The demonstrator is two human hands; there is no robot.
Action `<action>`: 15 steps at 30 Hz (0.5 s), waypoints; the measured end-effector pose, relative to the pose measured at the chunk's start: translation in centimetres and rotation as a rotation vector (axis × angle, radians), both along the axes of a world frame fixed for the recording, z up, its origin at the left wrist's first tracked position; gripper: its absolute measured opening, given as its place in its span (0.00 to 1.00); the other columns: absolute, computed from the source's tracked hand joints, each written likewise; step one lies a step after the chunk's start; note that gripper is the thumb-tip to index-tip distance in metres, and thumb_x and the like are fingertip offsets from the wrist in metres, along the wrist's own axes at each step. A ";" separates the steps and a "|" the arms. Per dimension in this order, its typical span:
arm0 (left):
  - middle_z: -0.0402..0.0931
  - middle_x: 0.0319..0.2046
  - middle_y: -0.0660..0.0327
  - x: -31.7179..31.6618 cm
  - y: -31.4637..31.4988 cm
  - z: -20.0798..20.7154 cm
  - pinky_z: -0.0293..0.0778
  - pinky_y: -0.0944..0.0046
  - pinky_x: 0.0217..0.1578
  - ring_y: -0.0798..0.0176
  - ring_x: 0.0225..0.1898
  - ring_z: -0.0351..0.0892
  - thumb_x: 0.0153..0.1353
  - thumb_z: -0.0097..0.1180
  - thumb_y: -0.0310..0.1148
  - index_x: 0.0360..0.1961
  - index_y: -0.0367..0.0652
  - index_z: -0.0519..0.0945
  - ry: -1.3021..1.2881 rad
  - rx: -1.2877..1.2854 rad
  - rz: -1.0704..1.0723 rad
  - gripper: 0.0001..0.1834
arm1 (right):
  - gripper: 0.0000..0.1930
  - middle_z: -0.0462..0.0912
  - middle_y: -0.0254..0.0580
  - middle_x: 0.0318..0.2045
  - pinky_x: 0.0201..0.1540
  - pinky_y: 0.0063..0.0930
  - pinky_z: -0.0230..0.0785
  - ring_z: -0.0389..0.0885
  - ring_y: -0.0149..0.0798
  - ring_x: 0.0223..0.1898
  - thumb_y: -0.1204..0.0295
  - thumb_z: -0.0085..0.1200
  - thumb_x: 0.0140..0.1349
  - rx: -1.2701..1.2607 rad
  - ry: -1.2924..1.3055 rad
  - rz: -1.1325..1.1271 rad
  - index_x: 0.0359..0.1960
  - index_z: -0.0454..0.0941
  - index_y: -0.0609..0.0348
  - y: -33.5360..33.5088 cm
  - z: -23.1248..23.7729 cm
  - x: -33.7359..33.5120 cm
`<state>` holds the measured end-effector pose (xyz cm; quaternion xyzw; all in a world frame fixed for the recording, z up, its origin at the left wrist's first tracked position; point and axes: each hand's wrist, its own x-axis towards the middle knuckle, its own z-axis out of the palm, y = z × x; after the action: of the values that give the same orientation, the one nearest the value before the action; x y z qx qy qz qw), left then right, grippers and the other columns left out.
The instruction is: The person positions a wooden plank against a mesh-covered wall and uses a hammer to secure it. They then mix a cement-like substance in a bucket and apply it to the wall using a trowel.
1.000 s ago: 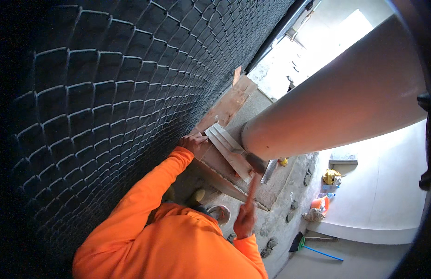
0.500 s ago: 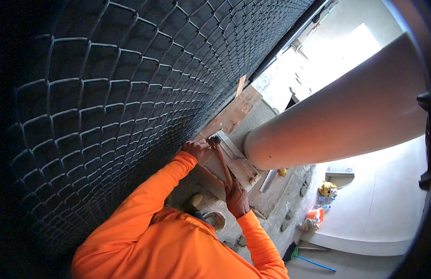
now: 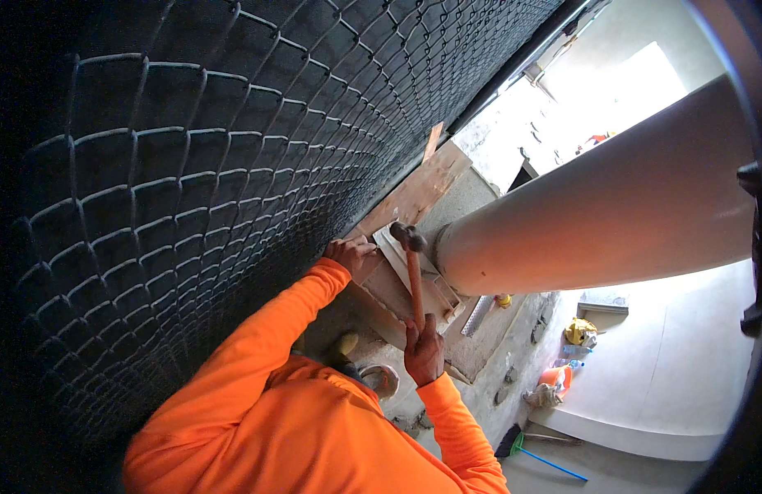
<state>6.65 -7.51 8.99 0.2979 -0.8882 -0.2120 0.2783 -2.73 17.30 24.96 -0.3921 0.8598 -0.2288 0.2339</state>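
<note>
- The right hand (image 3: 425,350) is closing round the lower handle of a hammer (image 3: 415,280), its fingers wrapping the wood. The low grip is presumably giving the head reach and swing.
- The hammer is angling upward, its dark head appearing over the upper end of a long pale tool (image 3: 396,253), close to the left hand (image 3: 350,255). Whether the head is touching anything, I cannot tell.
- The left hand is bending its fingers at the lower end of a wooden board (image 3: 422,191), beside the chain-link fence (image 3: 233,173). Whether it is pinching something small or only pressing, I cannot tell; it is probably steadying the work there.
- The board is running along the foot of the fence, apparently serving as an edge to the rough ledge.
- The pale tool is lying between the hands and the foot of the large round column (image 3: 595,198), seemingly being kept within reach.
- A perforated metal strip (image 3: 478,316) is lying just beyond it, a small yellow item (image 3: 503,301) resting near the strip's upper end.
- A bucket (image 3: 381,380) is standing below the ledge, near the person's body.
- An orange bucket (image 3: 555,377) and a blue-handled broom (image 3: 554,463) are occupying the far right side, well apart from the hands.
</note>
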 end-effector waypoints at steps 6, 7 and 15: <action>0.82 0.34 0.68 0.0 -0.3 -0.1 0.77 0.56 0.33 0.58 0.32 0.83 0.61 0.60 0.41 0.36 0.55 0.86 -0.080 0.027 -0.001 0.07 | 0.15 0.79 0.68 0.27 0.31 0.63 0.67 0.78 0.72 0.32 0.60 0.49 0.71 -0.123 0.125 0.171 0.48 0.68 0.59 -0.7 -1.0 -0.8; 0.82 0.34 0.68 0.0 -0.4 -0.1 0.77 0.56 0.33 0.58 0.32 0.83 0.61 0.59 0.42 0.36 0.56 0.86 -0.056 0.027 -0.004 0.08 | 0.14 0.79 0.68 0.26 0.30 0.63 0.67 0.78 0.72 0.32 0.60 0.48 0.72 -0.149 0.105 0.185 0.47 0.67 0.59 -0.8 -0.9 -0.9; 0.83 0.34 0.68 0.2 0.2 0.3 0.78 0.57 0.34 0.58 0.34 0.84 0.61 0.60 0.45 0.40 0.59 0.87 0.015 0.092 0.045 0.10 | 0.13 0.78 0.68 0.24 0.26 0.61 0.66 0.79 0.72 0.31 0.60 0.47 0.72 -0.186 0.150 0.158 0.43 0.65 0.57 -0.1 0.1 -0.8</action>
<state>6.87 -7.28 9.30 0.3288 -0.8684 -0.2487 0.2756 -3.48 17.20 25.03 -0.4946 0.8163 -0.2582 0.1492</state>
